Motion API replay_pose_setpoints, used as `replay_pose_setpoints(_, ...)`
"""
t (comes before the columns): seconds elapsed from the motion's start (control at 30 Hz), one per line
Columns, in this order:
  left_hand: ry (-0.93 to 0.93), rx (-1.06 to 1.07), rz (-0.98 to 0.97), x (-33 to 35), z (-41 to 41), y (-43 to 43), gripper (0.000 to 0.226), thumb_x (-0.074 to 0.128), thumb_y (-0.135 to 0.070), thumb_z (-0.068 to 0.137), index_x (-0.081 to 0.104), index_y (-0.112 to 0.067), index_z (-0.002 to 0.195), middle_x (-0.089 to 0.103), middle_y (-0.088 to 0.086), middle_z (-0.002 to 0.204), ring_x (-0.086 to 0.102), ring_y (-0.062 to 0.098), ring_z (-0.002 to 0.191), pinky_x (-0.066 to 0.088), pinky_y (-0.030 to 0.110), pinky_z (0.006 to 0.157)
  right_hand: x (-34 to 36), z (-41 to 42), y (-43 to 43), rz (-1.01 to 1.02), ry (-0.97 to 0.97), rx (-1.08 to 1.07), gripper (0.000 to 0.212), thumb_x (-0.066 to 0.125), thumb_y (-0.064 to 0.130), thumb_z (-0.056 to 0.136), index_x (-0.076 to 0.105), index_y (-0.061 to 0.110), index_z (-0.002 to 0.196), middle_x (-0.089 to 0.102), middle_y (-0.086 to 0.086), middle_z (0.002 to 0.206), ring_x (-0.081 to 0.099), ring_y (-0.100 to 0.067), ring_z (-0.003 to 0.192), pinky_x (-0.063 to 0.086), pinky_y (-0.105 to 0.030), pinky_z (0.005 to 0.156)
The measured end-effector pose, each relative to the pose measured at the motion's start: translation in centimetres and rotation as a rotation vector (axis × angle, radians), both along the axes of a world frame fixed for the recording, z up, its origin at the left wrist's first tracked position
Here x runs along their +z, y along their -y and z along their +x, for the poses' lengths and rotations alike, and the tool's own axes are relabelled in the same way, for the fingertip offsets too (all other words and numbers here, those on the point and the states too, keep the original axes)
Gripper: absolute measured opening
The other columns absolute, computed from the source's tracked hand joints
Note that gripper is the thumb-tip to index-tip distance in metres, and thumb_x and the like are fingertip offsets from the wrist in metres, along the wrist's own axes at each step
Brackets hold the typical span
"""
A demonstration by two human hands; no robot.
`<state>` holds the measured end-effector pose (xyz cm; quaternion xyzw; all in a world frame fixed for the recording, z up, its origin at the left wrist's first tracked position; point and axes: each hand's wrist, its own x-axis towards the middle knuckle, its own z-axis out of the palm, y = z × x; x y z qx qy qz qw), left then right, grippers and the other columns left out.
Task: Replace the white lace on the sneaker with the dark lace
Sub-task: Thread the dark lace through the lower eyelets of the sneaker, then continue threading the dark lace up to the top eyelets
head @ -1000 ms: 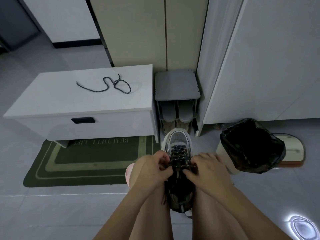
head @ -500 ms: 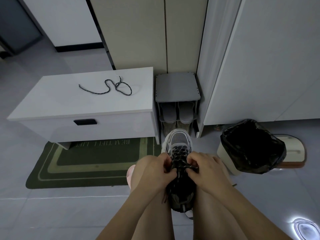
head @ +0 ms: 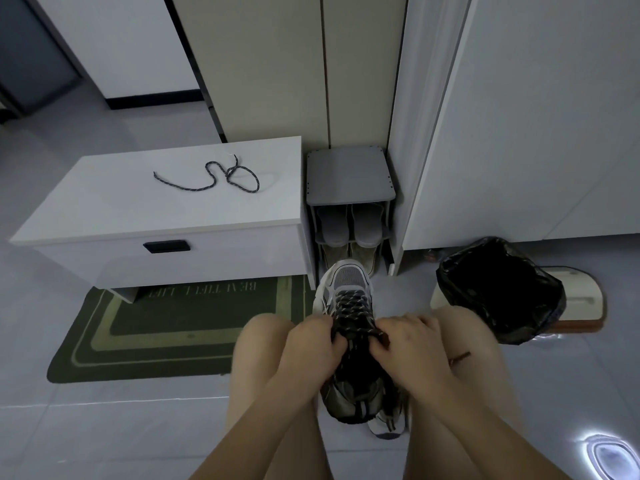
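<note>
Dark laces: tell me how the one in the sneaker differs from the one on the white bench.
The sneaker lace is threaded criss-cross up the sneaker; the bench lace lies loose, curled with one loop. The left hand and right hand pinch the sneaker lace; nothing touches the bench lace, which rests on the white bench. Both are dark speckled cords.

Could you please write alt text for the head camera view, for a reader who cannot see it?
The left hand and right hand pinch the dark lace threaded through a grey sneaker between the person's bare knees. A second dark lace lies on a white bench.
</note>
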<state>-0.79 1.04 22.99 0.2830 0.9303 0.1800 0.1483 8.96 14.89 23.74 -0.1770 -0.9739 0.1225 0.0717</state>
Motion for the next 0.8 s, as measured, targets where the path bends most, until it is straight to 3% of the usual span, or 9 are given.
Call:
replay_pose_setpoints(0.13, 0.077, 0.032, -0.01, -1.9, 0.3, 0.9, 0.016, 0.049, -0.026, 0.088, 0.051, -0.012, 0.08, 0.056, 0.005, 0.078, 0.049, 0.019, 0.069, 0.029, 0.028, 0.06, -2.4, -0.1, 0.5, -0.167, 0.044, 0.023, 0.014, 0.063, 0.035, 0.076, 0.061, 0.024, 0.067, 0.064, 0.005, 0.065, 0.059, -0.018, 0.065, 0.038, -0.033, 0.067)
replay_pose_setpoints(0.2, 0.161, 0.071, -0.033, -3.7, 0.1, 1.2, 0.014, 0.048, -0.025, 0.089, 0.049, -0.015, 0.078, 0.062, 0.009, 0.085, 0.051, 0.02, 0.072, 0.031, 0.028, 0.06, -3.8, -0.2, 0.6, -0.367, 0.136, 0.038, 0.015, 0.059, 0.037, 0.082, 0.064, 0.024, 0.086, 0.065, 0.007, 0.078, 0.06, -0.016, 0.076, 0.044, -0.032, 0.071)
replay_pose_setpoints(0.27, 0.227, 0.086, -0.079, -5.6, -0.3, 1.5, 0.013, 0.047, -0.024, 0.09, 0.049, -0.015, 0.081, 0.064, 0.011, 0.09, 0.048, 0.019, 0.072, 0.033, 0.027, 0.062, -5.2, -0.3, 0.6, -0.556, 0.246, 0.059, 0.014, 0.059, 0.037, 0.085, 0.062, 0.027, 0.093, 0.06, 0.012, 0.075, 0.057, -0.008, 0.072, 0.044, -0.024, 0.066)
replay_pose_setpoints(0.37, 0.324, 0.125, -0.135, -8.4, -0.8, 1.9, 0.013, 0.046, -0.022, 0.092, 0.048, -0.014, 0.082, 0.06, 0.009, 0.085, 0.051, 0.021, 0.072, 0.037, 0.026, 0.064, -8.0, 0.0, 0.8, -0.679, 0.39, 0.066, 0.01, 0.058, 0.037, 0.088, 0.061, 0.028, 0.091, 0.057, 0.011, 0.076, 0.051, -0.002, 0.067, 0.038, -0.014, 0.058)
replay_pose_setpoints(0.53, 0.53, 0.238, -0.174, -13.8, -0.7, 1.7, 0.015, 0.044, -0.015, 0.096, 0.053, -0.007, 0.086, 0.059, 0.024, 0.093, 0.059, 0.037, 0.092, 0.042, 0.033, 0.075, -14.1, 0.4, -0.2, -0.73, 0.61, -0.047, 0.044, 0.052, 0.044, 0.09, 0.06, 0.002, 0.078, 0.063, -0.014, 0.079, 0.057, -0.018, 0.07, 0.037, -0.029, 0.058)
replay_pose_setpoints(0.63, 0.544, 0.227, -0.213, -17.2, -1.0, 1.2, 0.012, 0.043, -0.013, 0.096, 0.054, -0.007, 0.093, 0.059, 0.019, 0.099, 0.057, 0.034, 0.107, 0.038, 0.029, 0.079, -17.2, 0.3, -1.8, -0.757, 0.706, -0.12, 0.044, 0.05, 0.037, 0.092, 0.061, -0.005, 0.082, 0.064, -0.021, 0.082, 0.058, -0.025, 0.068, 0.038, -0.028, 0.058)
replay_pose_setpoints(0.73, 0.591, 0.244, -0.206, -21.0, -1.3, 0.7, 0.012, 0.044, -0.013, 0.094, 0.053, -0.008, 0.089, 0.065, 0.02, 0.096, 0.062, 0.035, 0.092, 0.046, 0.037, 0.073, -20.1, 0.7, -3.6, -0.78, 0.774, -0.239, 0.036, 0.051, 0.032, 0.093, 0.057, 0.005, 0.07, 0.056, -0.013, 0.068, 0.05, -0.019, 0.059, 0.034, -0.026, 0.053)
replay_pose_setpoints(0.8, 0.588, 0.249, -0.253, -23.4, -1.3, 0.4, 0.015, 0.044, -0.015, 0.095, 0.056, -0.007, 0.089, 0.065, 0.014, 0.088, 0.061, 0.028, 0.08, 0.044, 0.031, 0.067, -21.7, 1.0, -4.4, -0.813, 0.792, -0.34, 0.036, 0.053, 0.028, 0.092, 0.051, 0.009, 0.062, 0.048, -0.007, 0.058, 0.042, -0.014, 0.051, 0.031, -0.024, 0.053)
